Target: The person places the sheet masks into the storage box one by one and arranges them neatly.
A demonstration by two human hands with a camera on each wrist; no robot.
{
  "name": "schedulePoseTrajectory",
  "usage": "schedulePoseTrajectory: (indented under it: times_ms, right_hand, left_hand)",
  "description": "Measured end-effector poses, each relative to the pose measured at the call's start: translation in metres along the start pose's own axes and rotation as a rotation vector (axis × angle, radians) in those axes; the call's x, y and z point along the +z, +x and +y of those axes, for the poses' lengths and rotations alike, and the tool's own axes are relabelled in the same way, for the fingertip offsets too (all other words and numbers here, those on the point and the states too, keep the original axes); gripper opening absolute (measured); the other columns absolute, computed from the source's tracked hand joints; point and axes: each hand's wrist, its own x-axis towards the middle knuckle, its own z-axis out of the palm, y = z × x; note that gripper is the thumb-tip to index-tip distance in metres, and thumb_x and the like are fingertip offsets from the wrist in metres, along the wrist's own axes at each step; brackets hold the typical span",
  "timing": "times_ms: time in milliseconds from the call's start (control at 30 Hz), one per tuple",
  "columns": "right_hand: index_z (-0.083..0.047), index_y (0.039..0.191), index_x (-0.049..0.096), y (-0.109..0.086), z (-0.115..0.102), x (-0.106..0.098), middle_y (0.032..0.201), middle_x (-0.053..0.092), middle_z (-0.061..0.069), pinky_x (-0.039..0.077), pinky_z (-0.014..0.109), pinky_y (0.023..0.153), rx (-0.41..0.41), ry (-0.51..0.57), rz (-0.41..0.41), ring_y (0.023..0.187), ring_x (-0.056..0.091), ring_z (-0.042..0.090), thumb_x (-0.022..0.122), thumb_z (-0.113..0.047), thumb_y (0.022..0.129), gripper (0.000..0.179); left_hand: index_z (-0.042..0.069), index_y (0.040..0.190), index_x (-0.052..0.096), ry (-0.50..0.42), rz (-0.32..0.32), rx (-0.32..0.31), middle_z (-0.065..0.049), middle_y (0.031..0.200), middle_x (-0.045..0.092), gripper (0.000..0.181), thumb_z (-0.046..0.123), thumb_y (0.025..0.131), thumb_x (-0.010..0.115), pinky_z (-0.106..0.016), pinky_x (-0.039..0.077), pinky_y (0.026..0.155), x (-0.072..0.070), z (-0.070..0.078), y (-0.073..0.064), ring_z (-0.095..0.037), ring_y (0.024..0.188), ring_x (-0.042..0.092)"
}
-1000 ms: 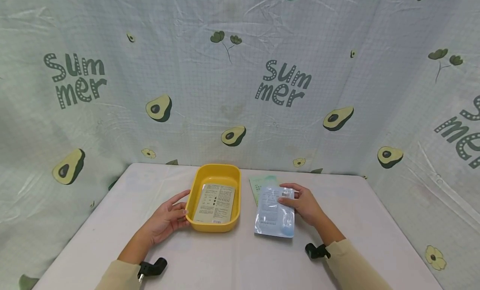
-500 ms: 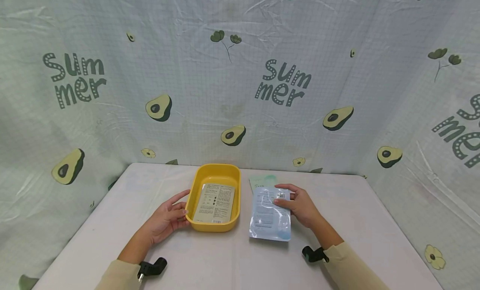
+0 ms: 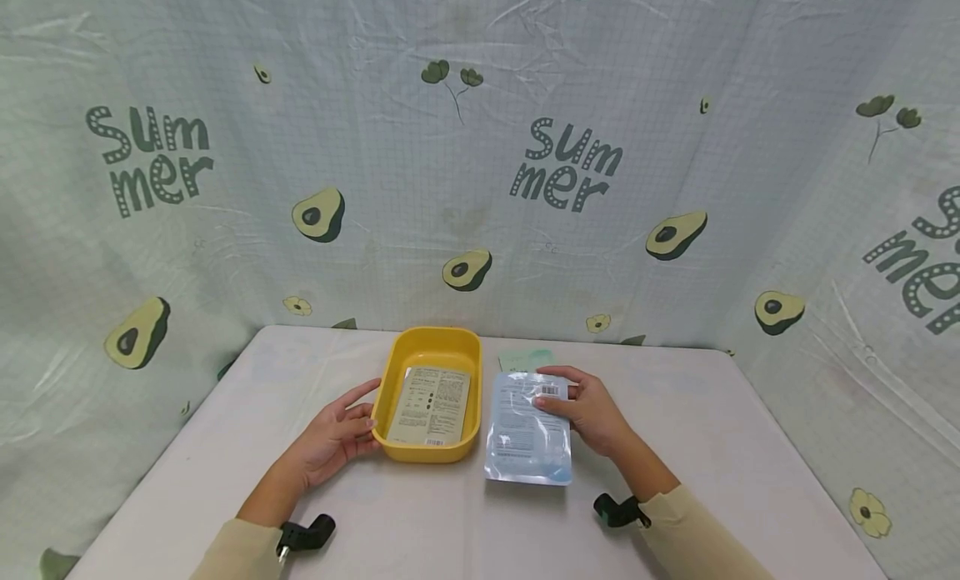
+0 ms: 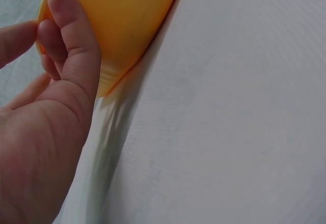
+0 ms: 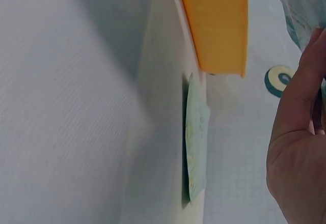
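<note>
A yellow tray (image 3: 380, 430) stands left of the middle of the table, with a beige printed packet (image 3: 431, 405) lying flat inside. At its left side, my left hand (image 3: 333, 437) touches the rim and outer wall with loosely bent fingers; in the left wrist view one fingertip presses the wall. My right hand (image 3: 592, 409) pinches a flat, shiny light-blue packet (image 3: 525, 442) by its upper right edge, thumb on the printed front. This packet hangs above the table, just right of the tray. Behind it lies a pale green packet (image 3: 525, 360), mostly hidden in the head view.
The table (image 3: 420, 522) has a white cover. A curtain (image 3: 450, 188) printed with avocados and "summer" hangs around its back and sides. Each wrist carries a black camera mount, the left one (image 3: 307, 532) and the right one (image 3: 618, 511).
My right hand has moved left with the light-blue packet, toward the tray, covering more of the green packet. My left hand and the tray have stayed in place.
</note>
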Motion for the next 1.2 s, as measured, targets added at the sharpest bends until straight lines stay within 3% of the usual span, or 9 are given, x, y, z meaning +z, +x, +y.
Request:
schedulePoseTrajectory:
  times_ms: [300,567,967,1200]
  right_hand:
    - [-0.012,0.143,0.058,-0.001,-0.009,0.013,0.123,0.07,0.016,0.063,0.041,0.082,0.0,0.018,0.037,0.093,0.075,0.028,0.087,-0.018,0.081,0.069]
    - [-0.017,0.14,0.062,0.002,-0.008,0.021,0.123,0.07,0.015,0.062,0.044,0.084,-0.036,0.071,0.009,0.095,0.075,0.033,0.089,-0.022,0.078,0.068]
    - [-0.008,0.144,0.056,0.011,-0.007,0.043,0.126,0.07,0.016,0.062,0.045,0.086,-0.063,0.15,-0.037,0.099,0.075,0.032,0.088,-0.018,0.08,0.072]
    - [-0.009,0.144,0.056,0.017,-0.01,0.054,0.128,0.069,0.016,0.061,0.044,0.087,-0.056,0.175,-0.034,0.101,0.074,0.032,0.089,-0.021,0.079,0.074]
  left_hand:
    - [0.015,0.165,0.011,-0.002,-0.005,0.005,0.002,0.113,0.061,0.08,0.0,0.101,0.055,-0.03,0.06,0.086,0.001,-0.001,0.001,-0.016,0.096,0.068]
    - [0.014,0.166,0.01,-0.01,-0.007,-0.001,0.001,0.112,0.061,0.081,0.001,0.101,0.056,-0.03,0.06,0.086,0.002,-0.002,0.0,-0.017,0.096,0.068]
    - [0.014,0.166,0.01,-0.016,-0.001,-0.002,0.001,0.113,0.06,0.081,0.0,0.101,0.056,-0.03,0.06,0.086,0.002,-0.001,-0.001,-0.017,0.096,0.068]
    - [0.016,0.166,0.011,-0.003,0.012,-0.002,0.0,0.115,0.06,0.081,0.003,0.101,0.058,-0.03,0.06,0.087,0.002,0.0,-0.002,-0.017,0.097,0.067]
